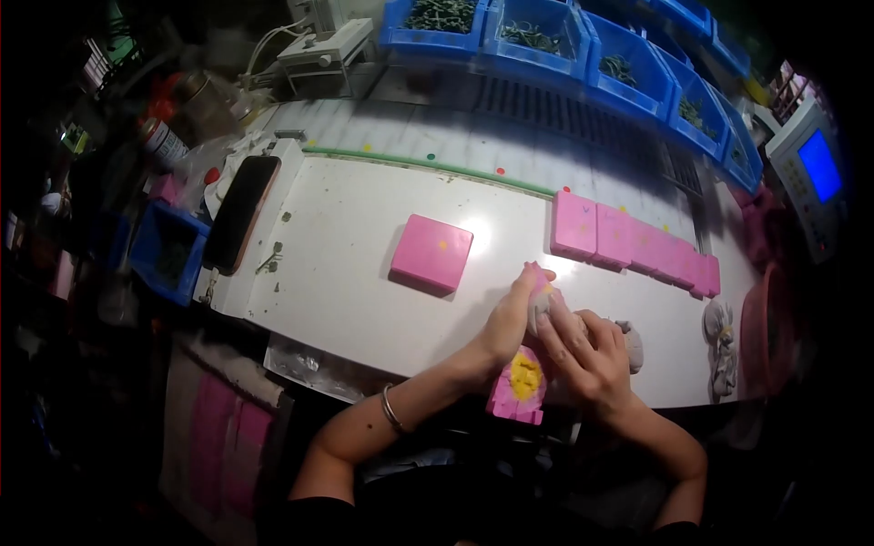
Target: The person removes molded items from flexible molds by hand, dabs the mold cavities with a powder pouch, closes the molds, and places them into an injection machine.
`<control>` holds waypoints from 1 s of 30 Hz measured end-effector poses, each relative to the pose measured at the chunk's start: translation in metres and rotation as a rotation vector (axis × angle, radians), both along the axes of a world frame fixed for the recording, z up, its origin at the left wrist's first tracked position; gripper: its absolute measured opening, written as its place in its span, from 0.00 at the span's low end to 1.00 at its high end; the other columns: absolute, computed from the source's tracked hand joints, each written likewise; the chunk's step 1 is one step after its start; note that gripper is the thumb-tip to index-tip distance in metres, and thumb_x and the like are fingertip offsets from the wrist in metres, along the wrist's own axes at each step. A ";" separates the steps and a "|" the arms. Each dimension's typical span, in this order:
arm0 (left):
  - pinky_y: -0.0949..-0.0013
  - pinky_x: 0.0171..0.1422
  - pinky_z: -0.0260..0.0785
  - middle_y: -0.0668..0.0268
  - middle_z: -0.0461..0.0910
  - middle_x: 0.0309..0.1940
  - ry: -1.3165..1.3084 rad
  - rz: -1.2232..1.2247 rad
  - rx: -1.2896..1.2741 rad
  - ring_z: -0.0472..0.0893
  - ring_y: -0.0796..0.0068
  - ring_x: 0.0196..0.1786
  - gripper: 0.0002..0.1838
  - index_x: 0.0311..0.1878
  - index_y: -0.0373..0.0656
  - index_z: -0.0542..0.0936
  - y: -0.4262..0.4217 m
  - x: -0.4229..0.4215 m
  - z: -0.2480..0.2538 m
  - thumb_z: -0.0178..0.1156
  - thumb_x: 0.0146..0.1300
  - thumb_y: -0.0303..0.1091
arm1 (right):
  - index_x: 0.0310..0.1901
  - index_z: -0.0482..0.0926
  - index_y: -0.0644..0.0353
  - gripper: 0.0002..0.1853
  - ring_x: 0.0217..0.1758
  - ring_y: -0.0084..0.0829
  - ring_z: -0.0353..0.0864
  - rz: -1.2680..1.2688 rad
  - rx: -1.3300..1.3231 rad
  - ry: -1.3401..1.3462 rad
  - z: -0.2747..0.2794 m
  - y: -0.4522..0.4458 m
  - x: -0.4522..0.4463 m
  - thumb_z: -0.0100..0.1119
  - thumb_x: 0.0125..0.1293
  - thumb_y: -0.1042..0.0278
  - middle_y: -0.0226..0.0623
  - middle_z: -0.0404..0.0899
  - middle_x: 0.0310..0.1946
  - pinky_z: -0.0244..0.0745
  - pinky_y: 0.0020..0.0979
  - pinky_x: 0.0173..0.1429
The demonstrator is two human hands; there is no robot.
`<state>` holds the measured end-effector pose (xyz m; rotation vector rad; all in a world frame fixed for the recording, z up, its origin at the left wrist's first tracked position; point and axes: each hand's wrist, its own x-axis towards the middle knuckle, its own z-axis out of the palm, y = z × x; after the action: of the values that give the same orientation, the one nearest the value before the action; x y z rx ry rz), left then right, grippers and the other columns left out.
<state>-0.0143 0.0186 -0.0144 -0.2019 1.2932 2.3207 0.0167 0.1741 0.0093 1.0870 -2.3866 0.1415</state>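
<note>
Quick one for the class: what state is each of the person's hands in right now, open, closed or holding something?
Left hand: closed, holding a pink piece.
Right hand: fingers on the pale lump there; grip cannot be told.

The hollowed pink piece looks rough inside, the tabletop glossy, the bangle shiny metal.

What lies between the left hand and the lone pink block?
Bare white tabletop shows between the left hand and lone pink block, in the head view.
</note>
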 end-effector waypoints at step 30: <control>0.70 0.46 0.72 0.62 0.74 0.38 -0.135 -0.088 0.263 0.77 0.73 0.41 0.26 0.59 0.44 0.66 -0.010 0.004 0.005 0.34 0.69 0.53 | 0.54 0.77 0.58 0.25 0.43 0.36 0.74 0.008 -0.076 -0.138 -0.002 0.016 0.004 0.58 0.49 0.73 0.38 0.76 0.56 0.70 0.32 0.46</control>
<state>-0.0107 0.0089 -0.0090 -0.2059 0.9035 2.3294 0.0207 0.1897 0.0071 1.0838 -2.4764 0.3167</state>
